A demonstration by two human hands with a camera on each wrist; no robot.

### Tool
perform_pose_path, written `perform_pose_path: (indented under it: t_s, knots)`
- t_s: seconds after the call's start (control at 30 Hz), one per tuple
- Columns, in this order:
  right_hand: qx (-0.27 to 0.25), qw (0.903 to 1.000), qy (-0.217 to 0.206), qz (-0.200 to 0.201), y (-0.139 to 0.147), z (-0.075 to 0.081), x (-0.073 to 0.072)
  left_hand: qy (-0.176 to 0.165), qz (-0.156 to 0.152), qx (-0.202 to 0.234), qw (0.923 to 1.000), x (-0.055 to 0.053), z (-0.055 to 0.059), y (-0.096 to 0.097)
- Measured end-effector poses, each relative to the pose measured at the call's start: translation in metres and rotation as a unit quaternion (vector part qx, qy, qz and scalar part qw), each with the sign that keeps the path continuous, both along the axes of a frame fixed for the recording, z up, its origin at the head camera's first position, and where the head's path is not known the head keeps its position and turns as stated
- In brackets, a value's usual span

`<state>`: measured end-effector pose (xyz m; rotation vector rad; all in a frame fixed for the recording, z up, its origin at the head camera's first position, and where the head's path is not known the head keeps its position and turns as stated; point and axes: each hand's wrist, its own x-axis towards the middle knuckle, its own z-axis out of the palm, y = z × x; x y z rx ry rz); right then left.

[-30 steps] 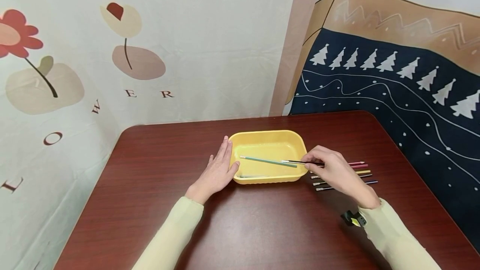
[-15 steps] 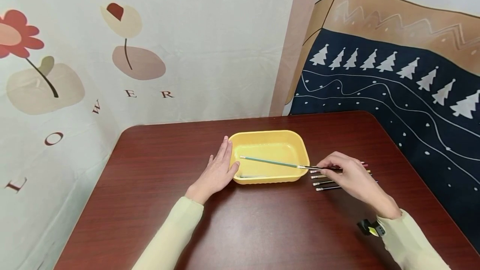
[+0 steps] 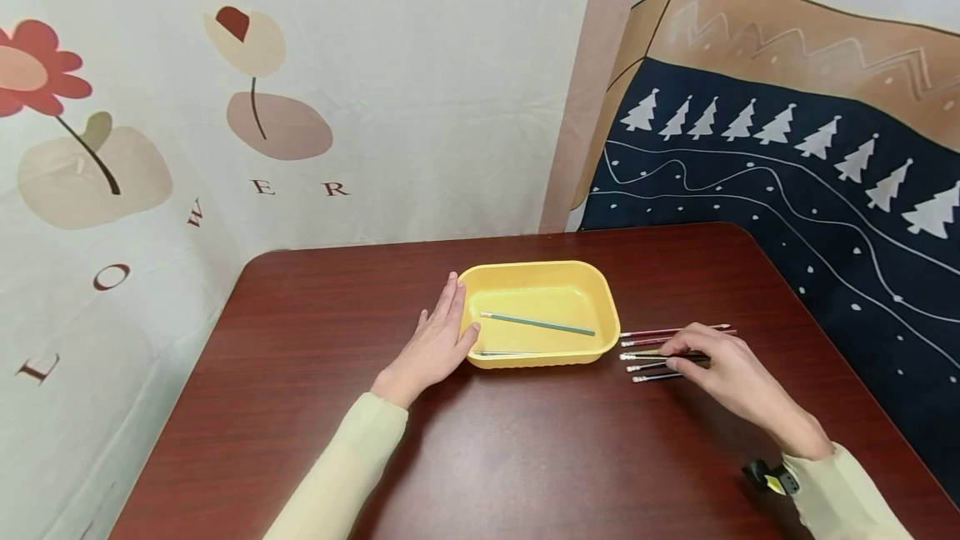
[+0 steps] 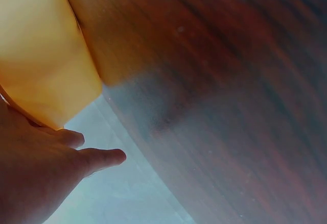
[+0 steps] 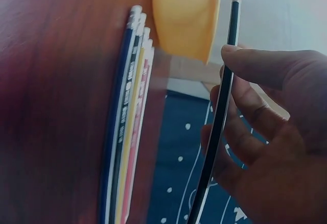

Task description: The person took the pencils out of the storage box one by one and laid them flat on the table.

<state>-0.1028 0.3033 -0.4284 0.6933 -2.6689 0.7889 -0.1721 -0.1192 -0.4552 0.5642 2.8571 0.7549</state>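
Reddish-brown table (image 3: 337, 298), pale wall hanging (image 3: 420, 90) (flowers, letters), navy tree-patterned hanging (image 3: 720, 173) alongside.

Head view evenly bright, soft glare on tabletop (image 3: 525, 457), wrist views dimmer, hazy, softly blurred

You had two hands in view, one left hand (image 3: 427, 350) and one right hand (image 3: 738, 377). You held one dark pencil (image 5: 218, 119), with five more pencils (image 5: 119, 81) on one table (image 3: 525, 440). One yellow tray (image 3: 540, 297) contained one green pencil (image 3: 538, 323) and one slim object (image 3: 506, 352), unclear. You faced two printed flowers (image 3: 242, 40), five letters (image 3: 336, 188), nine trees (image 3: 739, 120)
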Motion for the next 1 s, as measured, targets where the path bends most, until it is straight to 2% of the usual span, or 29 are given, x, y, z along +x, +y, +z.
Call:
perform_pose_path:
  t_s: [0.2,0.53,1.0]
  knots:
    - [0.013,0.9997,-0.003,-0.022,0.01,-0.007,0.004,0.003,-0.001,-0.001,1.0,-0.001,-0.001,0.0]
    - [0.023,0.9977,-0.044,-0.045,0.024,-0.018,0.01,0.002,-0.002,-0.001,1.0,-0.001,0.0,0.0]
    - [0.024,0.9991,-0.028,-0.021,0.028,-0.036,0.013,0.003,-0.002,0.001,1.0,0.0,0.001,0.001]
